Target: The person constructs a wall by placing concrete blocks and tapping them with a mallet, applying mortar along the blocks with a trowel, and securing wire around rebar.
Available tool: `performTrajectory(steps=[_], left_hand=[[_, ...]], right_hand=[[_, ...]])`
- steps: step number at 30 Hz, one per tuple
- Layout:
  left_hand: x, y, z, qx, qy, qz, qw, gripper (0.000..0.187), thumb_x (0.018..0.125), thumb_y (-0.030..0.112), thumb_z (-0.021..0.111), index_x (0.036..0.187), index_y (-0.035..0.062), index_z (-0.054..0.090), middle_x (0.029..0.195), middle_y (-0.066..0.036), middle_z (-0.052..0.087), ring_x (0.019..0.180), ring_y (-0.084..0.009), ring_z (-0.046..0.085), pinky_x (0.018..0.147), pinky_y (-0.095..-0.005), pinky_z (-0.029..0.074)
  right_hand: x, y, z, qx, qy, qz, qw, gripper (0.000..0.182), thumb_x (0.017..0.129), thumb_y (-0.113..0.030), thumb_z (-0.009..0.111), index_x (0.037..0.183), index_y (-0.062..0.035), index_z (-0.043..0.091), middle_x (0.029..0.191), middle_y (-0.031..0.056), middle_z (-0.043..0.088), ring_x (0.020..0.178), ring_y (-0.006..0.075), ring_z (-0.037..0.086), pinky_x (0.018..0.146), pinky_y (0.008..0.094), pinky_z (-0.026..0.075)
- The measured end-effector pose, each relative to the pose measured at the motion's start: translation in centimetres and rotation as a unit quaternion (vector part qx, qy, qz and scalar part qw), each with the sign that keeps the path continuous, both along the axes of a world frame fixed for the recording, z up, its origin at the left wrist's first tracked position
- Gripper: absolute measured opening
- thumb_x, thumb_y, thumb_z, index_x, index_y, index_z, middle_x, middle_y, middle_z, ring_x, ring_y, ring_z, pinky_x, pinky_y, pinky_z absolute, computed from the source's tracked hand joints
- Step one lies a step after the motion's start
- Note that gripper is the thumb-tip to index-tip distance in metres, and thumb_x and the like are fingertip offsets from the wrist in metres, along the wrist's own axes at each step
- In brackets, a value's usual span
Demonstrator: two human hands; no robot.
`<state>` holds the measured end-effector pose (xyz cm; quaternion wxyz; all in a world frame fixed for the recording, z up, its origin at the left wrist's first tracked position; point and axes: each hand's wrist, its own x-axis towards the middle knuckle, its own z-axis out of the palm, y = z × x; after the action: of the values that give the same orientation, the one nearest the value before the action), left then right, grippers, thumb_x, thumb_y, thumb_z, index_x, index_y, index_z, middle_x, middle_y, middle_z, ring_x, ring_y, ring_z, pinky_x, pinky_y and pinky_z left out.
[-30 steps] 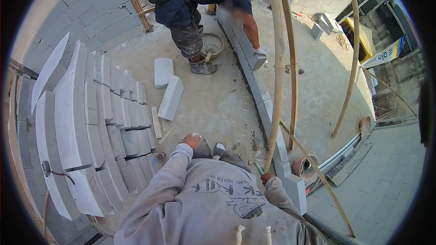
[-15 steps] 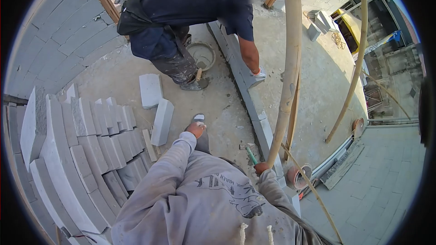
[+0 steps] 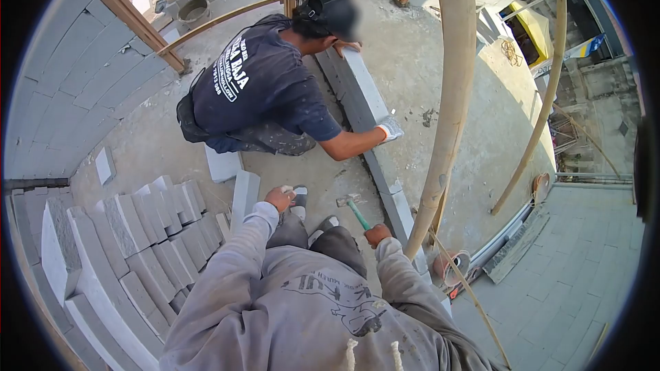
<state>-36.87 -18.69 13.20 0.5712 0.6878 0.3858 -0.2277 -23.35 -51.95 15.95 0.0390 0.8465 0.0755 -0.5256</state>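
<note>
My right hand (image 3: 377,235) is closed round the green handle of a hammer (image 3: 357,213), whose head points up and left over the floor. Over my feet, my left hand (image 3: 280,198) has its fingers curled, with something small and pale at the fingertips that I cannot make out. A co-worker (image 3: 261,89) in a dark shirt crouches ahead, a gloved hand (image 3: 390,128) on the low row of grey blocks (image 3: 364,89) and the other hand at its far end. The row runs down past my right hand.
Stacked grey blocks (image 3: 130,233) fill the left side, and a loose block (image 3: 244,196) lies beside them. A thick bamboo pole (image 3: 450,96) rises right of the block row. An orange-rimmed bucket (image 3: 450,268) stands at the lower right. A thin pole slants past it.
The co-worker has lowered into a crouch and now has both hands on the block row. My right hand and the hammer have moved left and up; my left hand has shifted slightly left.
</note>
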Motion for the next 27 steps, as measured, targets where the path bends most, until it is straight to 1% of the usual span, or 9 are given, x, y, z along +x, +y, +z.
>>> performTrajectory(steps=[1,2,6,8,11,14,18,23,27], left_hand=[[-1.0,-1.0,-0.6,-0.003,0.006,0.001,1.000,0.045,0.083,0.032,0.056,0.115,0.0009,0.057,0.116,-0.018,0.057,0.110,-0.0297,0.053,0.094,-0.0340,0.039],[-2.0,-1.9,-1.4,0.007,0.014,-0.008,1.000,0.045,0.083,0.033,0.055,0.115,0.0015,0.057,0.116,-0.018,0.057,0.110,-0.0298,0.053,0.094,-0.0342,0.039],[-5.3,-4.5,-5.9,-0.001,0.041,0.007,0.999,0.043,0.083,0.033,0.055,0.114,0.0032,0.058,0.114,-0.019,0.058,0.108,-0.0303,0.054,0.094,-0.0353,0.039],[-5.7,-5.4,-5.7,0.015,0.033,0.002,0.999,0.041,0.084,0.029,0.055,0.114,0.0012,0.057,0.107,-0.016,0.061,0.097,-0.0245,0.058,0.086,-0.0318,0.043],[-4.4,-6.0,-5.8,0.018,0.006,0.021,1.000,0.040,0.085,0.025,0.055,0.115,-0.0009,0.056,0.101,-0.013,0.063,0.088,-0.0181,0.061,0.079,-0.0277,0.046],[-4.4,-8.9,-12.5,-0.032,0.000,0.065,0.997,0.040,0.086,0.025,0.054,0.116,-0.0008,0.055,0.103,-0.013,0.062,0.090,-0.0173,0.059,0.081,-0.0267,0.044],[-4.1,-14.7,-19.8,-0.109,-0.005,0.068,0.992,0.041,0.086,0.025,0.054,0.118,-0.0002,0.054,0.105,-0.012,0.061,0.095,-0.0173,0.057,0.084,-0.0271,0.042],[2.0,-15.7,-21.5,-0.111,-0.046,-0.001,0.993,0.041,0.088,0.027,0.054,0.118,-0.0001,0.053,0.109,-0.014,0.061,0.101,-0.0204,0.057,0.088,-0.0288,0.042],[6.2,-13.7,-20.8,-0.128,-0.086,0.019,0.988,0.043,0.086,0.030,0.054,0.118,0.0010,0.052,0.107,-0.016,0.061,0.099,-0.0259,0.059,0.084,-0.0329,0.045]], right_hand=[[0.1,1.0,1.1,-0.041,0.023,-0.053,0.998,0.023,0.077,-0.022,0.055,0.089,-0.0059,0.067,0.088,0.0166,0.065,0.082,0.0276,0.065,0.074,0.0383,0.051],[-0.3,-0.9,-2.4,0.002,-0.016,0.102,0.995,0.024,0.077,-0.022,0.054,0.087,-0.0046,0.067,0.085,0.0152,0.066,0.079,0.0270,0.065,0.071,0.0380,0.052],[-0.9,-3.4,-8.3,0.017,-0.010,0.127,0.992,0.020,0.076,-0.018,0.055,0.086,-0.0047,0.067,0.083,0.0152,0.066,0.078,0.0274,0.065,0.067,0.0385,0.052],[-0.4,-4.5,-10.6,0.050,-0.006,0.234,0.971,0.020,0.076,-0.018,0.058,0.084,-0.0022,0.067,0.078,0.0142,0.066,0.072,0.0260,0.066,0.064,0.0380,0.051],[-0.2,-5.9,-15.1,0.024,0.032,0.063,0.997,0.026,0.077,-0.024,0.060,0.080,0.0009,0.066,0.076,0.0126,0.066,0.067,0.0244,0.066,0.063,0.0363,0.051],[-0.2,-7.0,-22.6,-0.009,0.012,-0.069,0.998,0.039,0.079,-0.035,0.058,0.085,0.0033,0.062,0.067,0.0131,0.064,0.058,0.0240,0.064,0.058,0.0362,0.050],[1.1,-5.6,-28.9,-0.001,-0.019,-0.085,0.996,0.037,0.079,-0.033,0.060,0.088,0.0024,0.060,0.062,0.0133,0.062,0.053,0.0238,0.062,0.054,0.0370,0.049],[2.2,-9.2,-36.6,0.110,-0.101,-0.095,0.984,0.034,0.079,-0.033,0.061,0.082,0.0006,0.058,0.060,0.0132,0.060,0.050,0.0244,0.060,0.049,0.0372,0.047],[2.7,-9.8,-40.6,0.094,-0.101,-0.057,0.989,0.037,0.079,-0.036,0.060,0.085,0.0001,0.059,0.075,0.0178,0.063,0.069,0.0322,0.063,0.065,0.0418,0.049]])
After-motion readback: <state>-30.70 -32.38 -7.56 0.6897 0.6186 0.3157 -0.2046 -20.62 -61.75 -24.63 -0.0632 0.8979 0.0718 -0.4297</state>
